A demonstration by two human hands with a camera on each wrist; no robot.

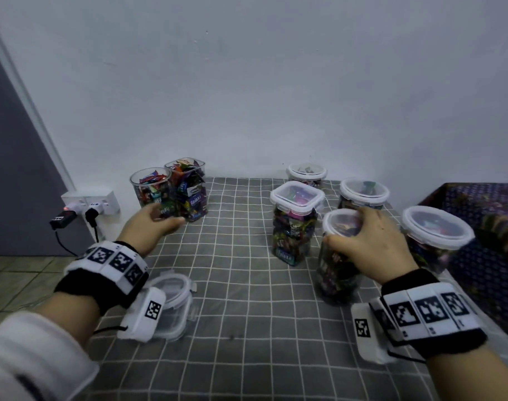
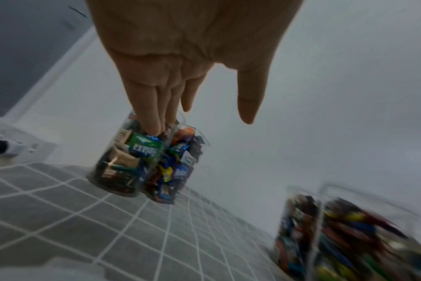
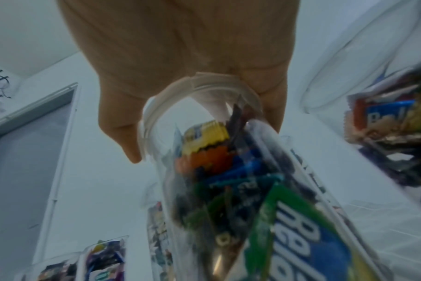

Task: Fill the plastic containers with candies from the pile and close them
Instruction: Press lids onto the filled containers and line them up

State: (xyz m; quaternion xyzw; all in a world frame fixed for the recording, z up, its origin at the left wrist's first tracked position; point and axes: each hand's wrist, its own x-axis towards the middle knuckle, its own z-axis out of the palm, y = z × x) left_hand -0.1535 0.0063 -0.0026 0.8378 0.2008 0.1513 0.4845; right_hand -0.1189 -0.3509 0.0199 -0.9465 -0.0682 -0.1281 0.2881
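Observation:
On the grey checked cloth, my right hand grips from above the white-rimmed lid of a round candy-filled container, which leans slightly. My left hand stretches toward two lidless containers full of candies at the back left, a round one and a square one. The left wrist view shows its fingers straight, holding nothing, just short of the round container. Four more lidded containers stand nearby: a square one and three round ones.
Clear loose lids lie under my left wrist near the cloth's left edge. A wall socket with plugs and cables sits low on the left. A dark purple patterned surface borders the cloth on the right. Tiled floor lies left.

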